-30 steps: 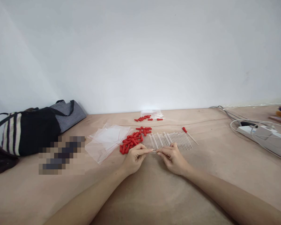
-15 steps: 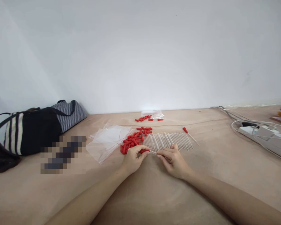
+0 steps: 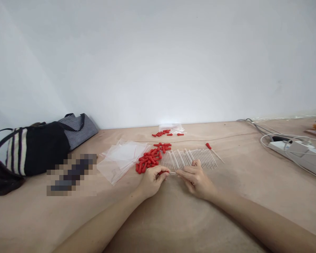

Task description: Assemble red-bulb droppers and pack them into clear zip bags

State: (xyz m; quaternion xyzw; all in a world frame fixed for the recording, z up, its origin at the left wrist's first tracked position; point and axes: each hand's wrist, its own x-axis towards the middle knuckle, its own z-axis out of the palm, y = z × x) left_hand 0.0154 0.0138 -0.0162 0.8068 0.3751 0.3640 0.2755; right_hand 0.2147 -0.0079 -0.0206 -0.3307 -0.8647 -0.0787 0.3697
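A red rubber bulb (image 3: 163,172) is pinched between the thumb and fingers of my left hand (image 3: 152,181), which cover most of it. My right hand (image 3: 195,180) is closed on a thin clear tube (image 3: 172,173) whose visible part meets the bulb. Just behind my hands lies a row of clear tubes (image 3: 186,159) side by side. Left of that row, close to my left hand, is a pile of red bulbs (image 3: 149,159). One tube with a red bulb on its end (image 3: 208,146) rests at the row's right.
Clear plastic bags (image 3: 121,158) are spread left of the pile. More red bulbs (image 3: 162,133) and a small bag (image 3: 170,128) lie near the wall. Black and striped bags (image 3: 44,147) stand at the left, a power strip (image 3: 298,151) with cables at the right.
The gap between my hands has narrowed slightly, and less of the bulb and tube shows between them. Both hands still grip their pieces.
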